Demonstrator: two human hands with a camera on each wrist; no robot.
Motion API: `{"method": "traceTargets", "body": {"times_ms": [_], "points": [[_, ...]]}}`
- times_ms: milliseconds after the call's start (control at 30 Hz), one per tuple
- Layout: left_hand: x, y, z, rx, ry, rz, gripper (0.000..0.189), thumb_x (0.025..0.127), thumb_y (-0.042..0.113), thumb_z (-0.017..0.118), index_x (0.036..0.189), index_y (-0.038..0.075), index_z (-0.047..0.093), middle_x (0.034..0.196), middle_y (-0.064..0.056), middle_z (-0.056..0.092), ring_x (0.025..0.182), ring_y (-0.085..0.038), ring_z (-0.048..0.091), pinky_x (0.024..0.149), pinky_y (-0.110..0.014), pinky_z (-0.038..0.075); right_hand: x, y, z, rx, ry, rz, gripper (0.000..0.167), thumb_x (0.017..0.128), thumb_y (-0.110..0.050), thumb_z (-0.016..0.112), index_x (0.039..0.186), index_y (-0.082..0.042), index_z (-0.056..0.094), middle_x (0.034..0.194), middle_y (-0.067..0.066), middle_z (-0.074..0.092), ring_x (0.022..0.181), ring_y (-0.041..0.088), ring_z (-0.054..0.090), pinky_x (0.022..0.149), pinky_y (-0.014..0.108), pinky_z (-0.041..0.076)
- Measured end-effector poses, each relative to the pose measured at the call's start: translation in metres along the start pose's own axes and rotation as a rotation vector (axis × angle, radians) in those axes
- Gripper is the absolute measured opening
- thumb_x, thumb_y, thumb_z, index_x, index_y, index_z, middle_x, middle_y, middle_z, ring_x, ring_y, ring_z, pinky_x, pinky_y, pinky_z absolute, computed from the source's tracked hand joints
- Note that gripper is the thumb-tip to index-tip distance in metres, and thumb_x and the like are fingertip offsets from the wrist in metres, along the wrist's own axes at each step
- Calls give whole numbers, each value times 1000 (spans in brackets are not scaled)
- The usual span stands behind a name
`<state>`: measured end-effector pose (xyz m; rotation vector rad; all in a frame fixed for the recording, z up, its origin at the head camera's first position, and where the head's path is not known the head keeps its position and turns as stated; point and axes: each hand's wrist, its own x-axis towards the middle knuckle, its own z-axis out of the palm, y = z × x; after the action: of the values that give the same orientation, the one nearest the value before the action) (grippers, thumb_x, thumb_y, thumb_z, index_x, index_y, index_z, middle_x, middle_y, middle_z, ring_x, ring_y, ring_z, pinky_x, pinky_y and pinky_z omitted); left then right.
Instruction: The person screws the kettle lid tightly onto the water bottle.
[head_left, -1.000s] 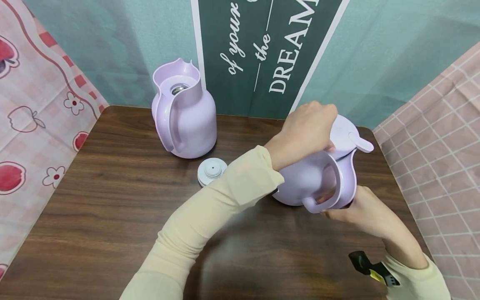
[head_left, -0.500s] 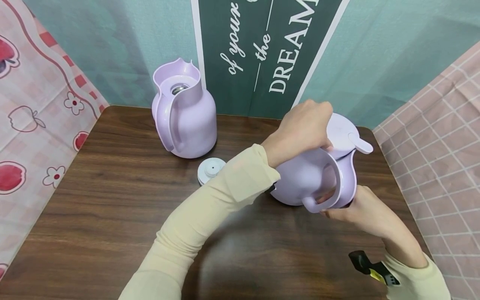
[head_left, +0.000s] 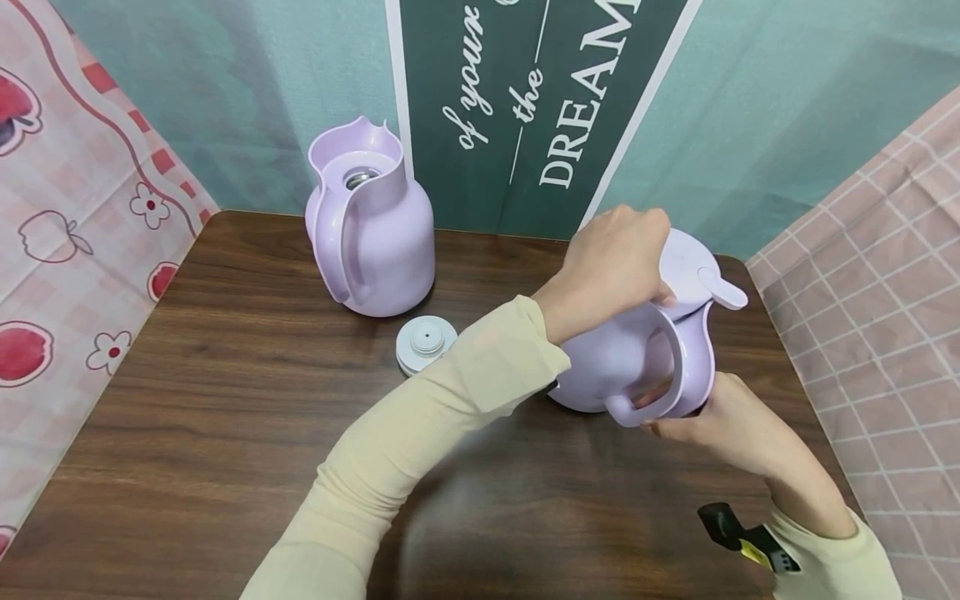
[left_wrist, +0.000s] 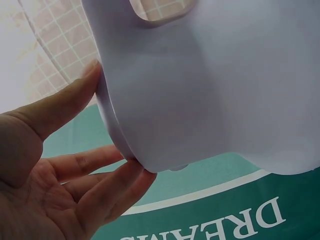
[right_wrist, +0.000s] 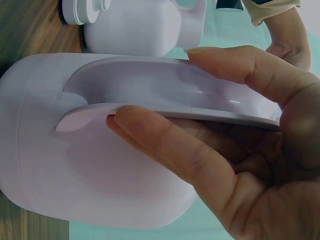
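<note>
A lilac thermos jug (head_left: pixel 607 358) stands at the right of the table, its handle (head_left: pixel 671 392) facing the front right. My left hand (head_left: pixel 618 258) reaches across to its top. In the left wrist view, that thumb and its fingers (left_wrist: pixel 120 190) hold the edge of the lid (head_left: pixel 690 267) from two sides. My right hand (head_left: pixel 738 429) grips the handle; in the right wrist view the thumb (right_wrist: pixel 230 62) lies over one edge and the fingers curl under the other. A lever sticks out from the lid.
A matching jug (head_left: pixel 382 242) without its lid stands upright at the back left, its round mouth exposed. A white round stopper (head_left: pixel 423 342) lies in front of it, partly behind my left sleeve. Fabric-covered walls (head_left: pixel 870 333) border the table (head_left: pixel 225 400).
Over the last half second my left hand and sleeve have shifted slightly to the right at the lid. My right hand and the jug look unchanged.
</note>
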<state>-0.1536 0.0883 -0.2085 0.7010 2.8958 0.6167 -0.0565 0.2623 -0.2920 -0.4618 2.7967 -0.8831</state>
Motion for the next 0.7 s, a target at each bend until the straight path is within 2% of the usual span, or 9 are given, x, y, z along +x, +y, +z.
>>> {"method": "traceTargets", "body": {"times_ms": [267, 700], "points": [[3, -1, -3, -16, -22, -22, 41, 65, 40, 81, 91, 19, 57, 81, 7, 57, 77, -9, 51, 61, -26, 42, 0, 0, 0, 11, -1, -7, 29, 71, -14, 78, 93, -7, 60, 80, -4, 62, 68, 4, 52, 58, 25, 43], [7, -3, -5, -22, -55, 3, 41, 65, 38, 82, 89, 18, 55, 81, 6, 54, 78, -10, 50, 63, -27, 41, -1, 1, 1, 18, 0, -29, 29, 71, -12, 77, 93, -6, 60, 78, -5, 62, 68, 4, 53, 58, 24, 43]]}}
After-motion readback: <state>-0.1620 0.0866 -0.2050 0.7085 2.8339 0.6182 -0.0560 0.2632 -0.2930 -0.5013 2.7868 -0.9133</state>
